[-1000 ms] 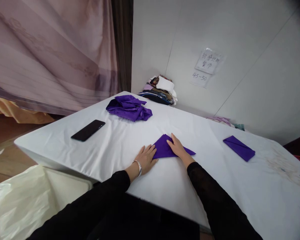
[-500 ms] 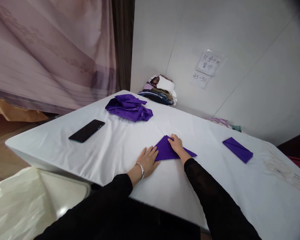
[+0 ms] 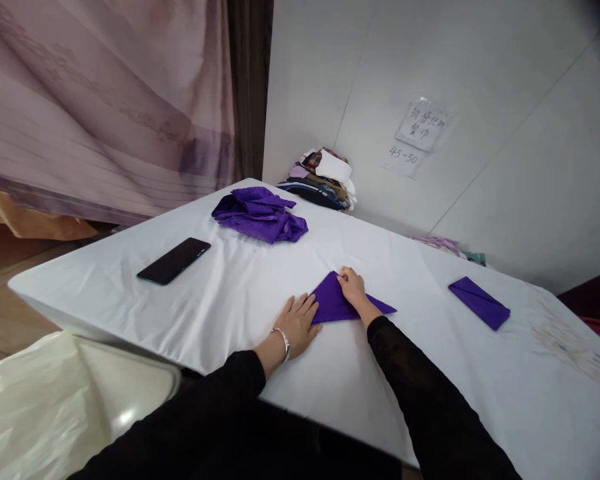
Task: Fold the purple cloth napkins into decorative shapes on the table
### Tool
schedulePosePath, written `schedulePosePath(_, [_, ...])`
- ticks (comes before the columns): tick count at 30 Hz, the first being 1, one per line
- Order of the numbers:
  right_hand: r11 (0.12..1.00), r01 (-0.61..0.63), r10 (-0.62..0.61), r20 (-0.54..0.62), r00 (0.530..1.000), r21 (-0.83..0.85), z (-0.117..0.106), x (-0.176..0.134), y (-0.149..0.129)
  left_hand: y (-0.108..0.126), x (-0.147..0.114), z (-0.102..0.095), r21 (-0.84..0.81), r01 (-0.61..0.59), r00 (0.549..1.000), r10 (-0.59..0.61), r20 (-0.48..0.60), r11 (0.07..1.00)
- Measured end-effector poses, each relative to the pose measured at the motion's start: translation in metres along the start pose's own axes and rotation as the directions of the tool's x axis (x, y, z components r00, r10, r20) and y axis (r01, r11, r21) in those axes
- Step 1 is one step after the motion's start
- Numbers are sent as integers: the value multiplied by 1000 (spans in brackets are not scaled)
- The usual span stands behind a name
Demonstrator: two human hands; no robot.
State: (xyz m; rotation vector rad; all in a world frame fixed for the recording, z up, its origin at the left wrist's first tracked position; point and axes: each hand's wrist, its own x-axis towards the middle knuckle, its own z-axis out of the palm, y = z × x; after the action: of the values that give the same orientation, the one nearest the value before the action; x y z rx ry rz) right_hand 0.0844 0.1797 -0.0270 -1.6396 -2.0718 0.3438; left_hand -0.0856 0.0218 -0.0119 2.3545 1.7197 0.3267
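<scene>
A purple napkin (image 3: 329,300), folded to a triangle, lies flat on the white-covered table in front of me. My left hand (image 3: 297,325), with a silver bangle at the wrist, rests flat with fingers spread, its fingertips on the napkin's left corner. Near the top point, my right hand (image 3: 351,285) has its thumb and fingers closed on the cloth edge. The right hand and wrist hide part of the napkin's middle. Off to the right lies another purple napkin (image 3: 479,303), folded into a narrow packet.
A crumpled heap of purple cloth (image 3: 260,215) and a black phone (image 3: 174,261) lie on the white tablecloth (image 3: 220,300). Beyond the far edge stands a clothes pile (image 3: 325,177) by the wall. At lower left is a chair (image 3: 130,383) with plastic over it.
Both hands stay almost still on the napkin. The whole view has shifted very slightly.
</scene>
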Motion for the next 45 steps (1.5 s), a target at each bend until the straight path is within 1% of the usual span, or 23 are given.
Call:
schedulePosePath(12, [999,45,-45,8,999,-2,9,7,9,3,-3,-4,22,10,999,-10,34,1000])
schedulePosePath(16, [999,46,-46,15,999,-12,7,5,8,1,-14,-5,51,15,999,-17,42,999])
schedulePosePath(19, [998,60,-59,19,998,-34,6,3,7,-8,-29,-6,79,25,998,-30,60,997])
schedulePosePath(21, [996,77,-76,17,997,-54,6,2,6,-16,-38,-9,94,65,996,-71,59,993])
schedulePosePath(24, [990,111,-109,21,994,-92,7,1,4,-21,-40,-17,102,195,980,-197,10,975])
schedulePosePath(25, [987,120,-118,25,993,-104,7,1,4,-18,-37,-20,96,224,975,-222,-24,970])
schedulePosePath(26, [985,128,-125,28,992,-114,7,0,3,-12,-31,-23,84,228,973,-223,-60,970])
schedulePosePath(27, [983,137,-134,31,991,-122,7,0,3,-3,-22,-25,68,207,975,-200,-94,976])
schedulePosePath(29, [980,152,-149,29,988,-132,5,-2,2,22,-1,-24,25,107,986,-103,-132,994])
schedulePosePath(32, [980,144,-142,25,990,-140,3,-2,2,59,32,-10,-45,-25,995,21,-96,999])
schedulePosePath(34, [982,121,-116,40,992,-146,2,-1,2,73,46,3,-81,-52,997,47,-58,995])
schedulePosePath(35, [982,116,-109,51,993,-151,2,0,2,74,51,9,-92,-47,998,44,-36,995])
schedulePosePath(38, [979,125,-117,60,991,-161,3,2,3,65,51,22,-77,6,1000,-4,20,997])
schedulePosePath(40, [978,132,-126,50,991,-160,4,2,4,53,44,25,-35,24,999,-23,36,999])
schedulePosePath(42, [979,133,-127,45,991,-152,5,1,5,42,34,23,4,20,999,-20,28,1000])
schedulePosePath(45, [981,134,-130,40,991,-138,5,0,4,29,17,16,37,23,1000,-23,2,999])
